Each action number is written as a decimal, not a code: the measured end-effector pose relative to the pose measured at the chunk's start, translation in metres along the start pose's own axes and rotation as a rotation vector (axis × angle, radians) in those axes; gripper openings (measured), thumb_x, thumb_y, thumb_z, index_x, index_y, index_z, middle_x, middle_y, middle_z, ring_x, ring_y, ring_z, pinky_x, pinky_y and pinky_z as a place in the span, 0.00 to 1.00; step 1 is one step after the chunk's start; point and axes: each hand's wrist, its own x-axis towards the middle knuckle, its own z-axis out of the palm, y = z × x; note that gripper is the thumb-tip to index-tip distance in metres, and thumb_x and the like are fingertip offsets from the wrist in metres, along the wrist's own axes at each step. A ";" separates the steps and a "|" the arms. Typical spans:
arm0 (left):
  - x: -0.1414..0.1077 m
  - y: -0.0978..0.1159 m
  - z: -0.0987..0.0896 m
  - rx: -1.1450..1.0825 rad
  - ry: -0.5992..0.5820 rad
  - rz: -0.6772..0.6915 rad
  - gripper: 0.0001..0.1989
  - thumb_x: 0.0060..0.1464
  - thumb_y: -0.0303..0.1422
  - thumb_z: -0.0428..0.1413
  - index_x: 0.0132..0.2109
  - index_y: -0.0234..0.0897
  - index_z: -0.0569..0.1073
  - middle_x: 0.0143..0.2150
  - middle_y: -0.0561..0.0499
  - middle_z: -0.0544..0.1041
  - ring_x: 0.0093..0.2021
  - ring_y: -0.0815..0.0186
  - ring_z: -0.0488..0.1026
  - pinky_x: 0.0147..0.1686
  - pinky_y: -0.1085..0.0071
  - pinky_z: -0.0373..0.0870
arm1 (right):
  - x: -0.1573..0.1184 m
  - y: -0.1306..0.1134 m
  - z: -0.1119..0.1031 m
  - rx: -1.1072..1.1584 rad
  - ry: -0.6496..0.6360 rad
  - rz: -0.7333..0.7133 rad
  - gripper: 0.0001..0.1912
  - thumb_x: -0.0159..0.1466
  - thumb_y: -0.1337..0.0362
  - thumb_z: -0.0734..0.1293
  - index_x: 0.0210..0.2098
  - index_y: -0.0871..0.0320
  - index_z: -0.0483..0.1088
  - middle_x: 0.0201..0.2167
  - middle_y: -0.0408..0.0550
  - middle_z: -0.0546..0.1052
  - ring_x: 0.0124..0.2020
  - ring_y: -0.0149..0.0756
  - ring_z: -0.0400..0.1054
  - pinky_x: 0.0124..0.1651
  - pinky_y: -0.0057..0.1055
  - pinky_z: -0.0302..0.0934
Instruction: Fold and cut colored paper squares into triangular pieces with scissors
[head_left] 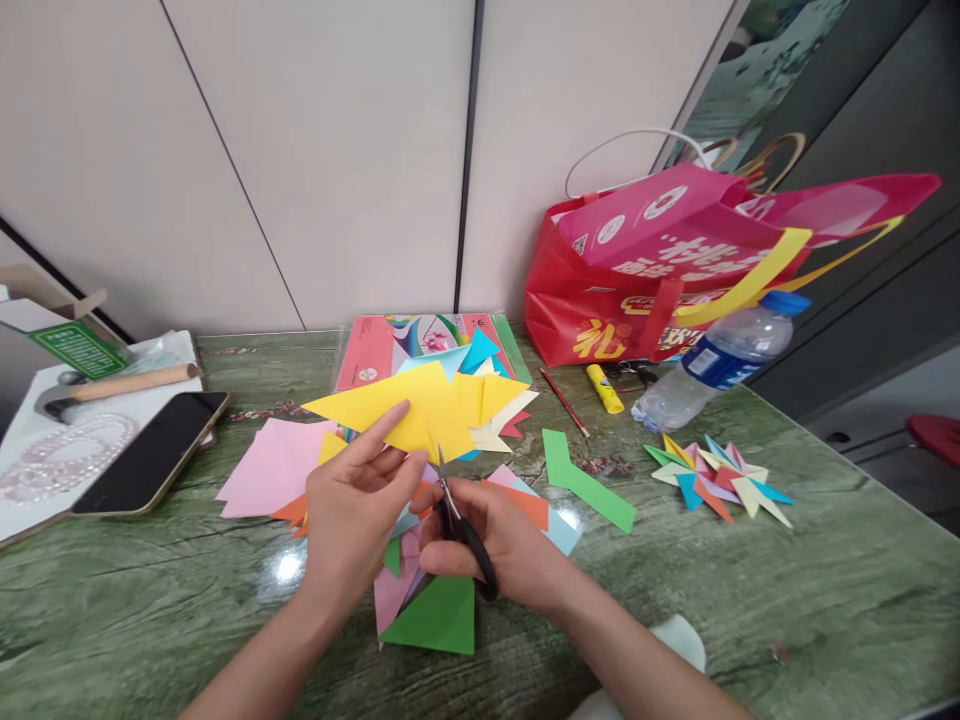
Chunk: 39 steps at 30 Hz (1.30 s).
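Observation:
My left hand (360,500) pinches a yellow sheet of paper (420,400), thumb in front and index finger laid along it. The sheet is creased and partly cut, with pointed ends to the left and right. In my right hand (487,535) is a pair of scissors (459,535) with black handles; the blades meet the sheet's lower edge. Below the hands lie a green paper triangle (439,618) and folded pink paper (397,590). Pink sheets (277,465) are left of my left hand. A green bent strip (581,480) rests to the right.
A folded paper star (720,475) sits at the right, near a plastic bottle (724,350). Behind are a red bag (585,290), glue stick (604,388), red pencil (564,402) and paper pack (367,350). A phone (154,455) and hammer (124,388) lie left.

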 end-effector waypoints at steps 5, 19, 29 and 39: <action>-0.001 -0.001 0.000 -0.006 -0.003 0.017 0.26 0.39 0.27 0.63 0.50 0.37 0.73 0.30 0.54 0.79 0.29 0.72 0.75 0.33 0.79 0.72 | 0.000 -0.001 0.000 -0.020 0.003 -0.009 0.21 0.46 0.57 0.74 0.35 0.59 0.67 0.23 0.38 0.67 0.25 0.28 0.61 0.29 0.25 0.56; -0.002 0.002 -0.001 -0.034 -0.025 0.027 0.25 0.39 0.25 0.63 0.49 0.39 0.74 0.31 0.54 0.81 0.33 0.70 0.77 0.36 0.78 0.73 | 0.000 -0.004 0.001 -0.032 0.035 0.007 0.22 0.42 0.54 0.75 0.31 0.59 0.66 0.19 0.36 0.65 0.21 0.26 0.58 0.25 0.24 0.53; -0.002 0.004 -0.001 -0.015 -0.019 0.014 0.27 0.38 0.26 0.63 0.50 0.36 0.73 0.22 0.57 0.75 0.24 0.74 0.72 0.29 0.80 0.70 | 0.000 -0.001 0.000 -0.075 0.067 -0.003 0.22 0.41 0.53 0.75 0.29 0.59 0.67 0.18 0.36 0.65 0.20 0.26 0.58 0.24 0.24 0.54; -0.001 0.004 -0.002 -0.040 -0.041 0.051 0.21 0.40 0.26 0.63 0.46 0.37 0.75 0.28 0.54 0.78 0.31 0.70 0.75 0.34 0.78 0.72 | 0.001 0.001 -0.001 -0.101 0.093 -0.020 0.20 0.42 0.54 0.75 0.28 0.59 0.68 0.18 0.36 0.66 0.20 0.25 0.57 0.24 0.23 0.53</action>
